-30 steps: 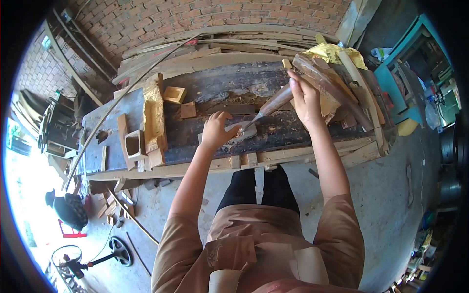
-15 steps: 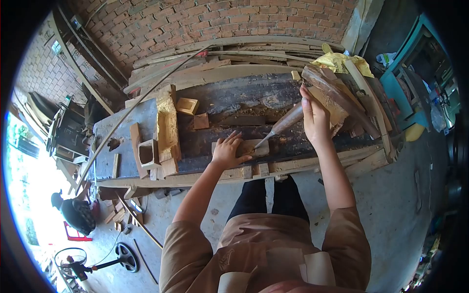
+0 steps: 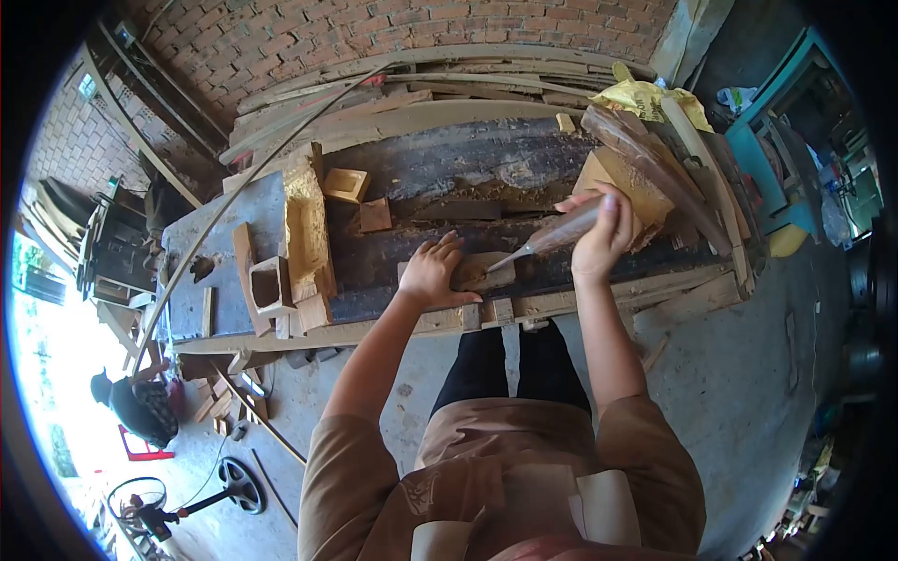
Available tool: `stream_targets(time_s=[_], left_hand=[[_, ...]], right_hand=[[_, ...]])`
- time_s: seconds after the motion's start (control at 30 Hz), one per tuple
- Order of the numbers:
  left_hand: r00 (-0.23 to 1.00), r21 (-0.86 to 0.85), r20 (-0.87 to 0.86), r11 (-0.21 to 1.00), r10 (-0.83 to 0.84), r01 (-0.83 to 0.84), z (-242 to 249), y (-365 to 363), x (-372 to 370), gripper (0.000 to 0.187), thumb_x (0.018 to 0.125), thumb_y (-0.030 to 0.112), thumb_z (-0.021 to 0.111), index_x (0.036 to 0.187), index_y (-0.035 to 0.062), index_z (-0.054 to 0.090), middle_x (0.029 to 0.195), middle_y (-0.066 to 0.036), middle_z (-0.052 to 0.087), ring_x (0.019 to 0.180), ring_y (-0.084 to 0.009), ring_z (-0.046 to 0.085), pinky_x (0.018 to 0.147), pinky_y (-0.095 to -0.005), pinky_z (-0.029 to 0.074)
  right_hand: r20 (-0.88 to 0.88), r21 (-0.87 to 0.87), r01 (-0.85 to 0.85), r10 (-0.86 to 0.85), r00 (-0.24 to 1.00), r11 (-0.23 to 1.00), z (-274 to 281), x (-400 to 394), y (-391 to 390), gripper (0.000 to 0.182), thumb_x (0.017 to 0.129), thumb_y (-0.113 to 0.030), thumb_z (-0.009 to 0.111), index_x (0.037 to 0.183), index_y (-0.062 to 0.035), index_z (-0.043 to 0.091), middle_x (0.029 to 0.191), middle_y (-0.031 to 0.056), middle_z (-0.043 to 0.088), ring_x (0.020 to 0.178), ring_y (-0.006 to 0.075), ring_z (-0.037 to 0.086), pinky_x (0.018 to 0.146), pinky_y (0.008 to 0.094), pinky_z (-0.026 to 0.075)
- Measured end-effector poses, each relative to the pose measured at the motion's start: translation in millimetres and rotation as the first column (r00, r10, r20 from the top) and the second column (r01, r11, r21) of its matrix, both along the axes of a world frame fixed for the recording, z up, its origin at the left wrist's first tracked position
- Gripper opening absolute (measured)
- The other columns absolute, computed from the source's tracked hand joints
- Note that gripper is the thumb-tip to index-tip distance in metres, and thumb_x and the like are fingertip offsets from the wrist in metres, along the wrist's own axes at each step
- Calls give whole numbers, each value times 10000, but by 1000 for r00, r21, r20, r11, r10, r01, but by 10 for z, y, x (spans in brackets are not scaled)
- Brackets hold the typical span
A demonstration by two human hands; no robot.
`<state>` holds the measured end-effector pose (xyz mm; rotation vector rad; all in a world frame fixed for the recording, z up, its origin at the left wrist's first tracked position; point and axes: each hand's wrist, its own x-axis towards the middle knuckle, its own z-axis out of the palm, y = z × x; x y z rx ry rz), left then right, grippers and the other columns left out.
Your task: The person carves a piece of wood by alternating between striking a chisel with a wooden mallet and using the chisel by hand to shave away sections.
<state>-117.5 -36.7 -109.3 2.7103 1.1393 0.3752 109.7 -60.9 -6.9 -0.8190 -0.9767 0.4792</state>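
Note:
My left hand point(image 3: 432, 273) lies over the left end of a small wooden block point(image 3: 486, 273), fingers over its far side and thumb along its near edge, holding it on the dark bench. In the block's top is a hollow with pale shavings. My right hand point(image 3: 601, 245) is closed around the thick wooden handle of a chisel point(image 3: 561, 230). The chisel slants down to the left, and its metal tip meets the block at the hollow. Part of the handle's end is hidden by my right hand.
A dark, scarred bench point(image 3: 449, 168) carries a square hollow box point(image 3: 270, 285), a yellowish hollowed piece point(image 3: 303, 238), a small wooden tray point(image 3: 347, 184) and a heavy brown timber point(image 3: 655, 173). A long thin strip point(image 3: 253, 206) crosses the left side. A person point(image 3: 140, 407) is at far left.
My right hand has shifted down and closed around the chisel handle, which lies at a lower slant. My left hand stays on the block. The whole view has shifted slightly.

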Motion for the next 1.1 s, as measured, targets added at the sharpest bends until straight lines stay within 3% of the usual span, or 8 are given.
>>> stream_targets(time_s=[0.33,0.47,0.6,0.67,0.73,0.87,0.93,1.1], left_hand=[[998,13,43,999,39,-39,-27,-10,8,790,551,656,652,967,-11,577,1218,-133,503,1222,-261,388,976,-435,328],[997,13,55,999,47,-48,-12,3,18,773,559,642,658,970,-9,583,1206,-134,510,1214,-259,398,970,-427,338],[996,37,72,998,45,-48,-21,34,24,762,561,635,662,966,-6,591,1179,-134,529,1198,-265,417,957,-424,353],[996,35,71,998,45,-47,-36,38,24,764,560,640,660,963,-6,591,1176,-135,531,1197,-265,419,954,-425,357],[997,37,69,998,42,-44,-42,48,21,767,559,644,657,959,-6,592,1173,-137,533,1196,-266,420,951,-426,360],[997,38,63,998,43,-46,-34,47,28,762,553,639,668,946,-8,584,1196,-125,520,1195,-261,422,940,-430,369],[997,28,56,998,50,-52,-27,45,29,763,554,640,667,948,-8,583,1200,-122,518,1199,-260,418,944,-430,365],[997,21,62,998,51,-53,-49,55,27,763,553,645,664,951,-2,583,1208,-117,513,1210,-254,405,959,-430,349]], right_hand=[[-200,-147,245,-272,941,958,-307,338,-165,411,948,-292,295,1159,26,449,760,127,558,598,227,584,630,337,486],[-159,-214,165,-201,967,963,-578,385,-278,392,946,-286,314,1145,24,445,766,126,557,634,239,586,652,346,486],[-300,-274,129,-212,930,953,-563,368,-279,341,934,-279,351,1073,15,452,772,121,531,693,255,571,682,369,475],[-446,-227,94,-189,875,969,-488,356,-210,304,920,-260,377,1050,4,454,749,110,500,681,244,530,693,380,460],[-471,-190,118,-196,860,975,-323,323,-123,267,904,-245,394,995,-4,466,731,103,477,670,230,491,676,377,445],[-417,-53,85,-99,904,995,-102,302,0,261,892,-252,406,905,-4,484,708,104,480,640,225,491,619,359,433],[-230,51,24,-12,973,998,-47,264,47,270,890,-257,412,890,2,489,691,106,485,606,225,492,590,348,433],[-29,154,-53,59,998,987,36,110,161,355,938,-281,335,859,19,507,684,108,506,539,199,501,520,312,425]])
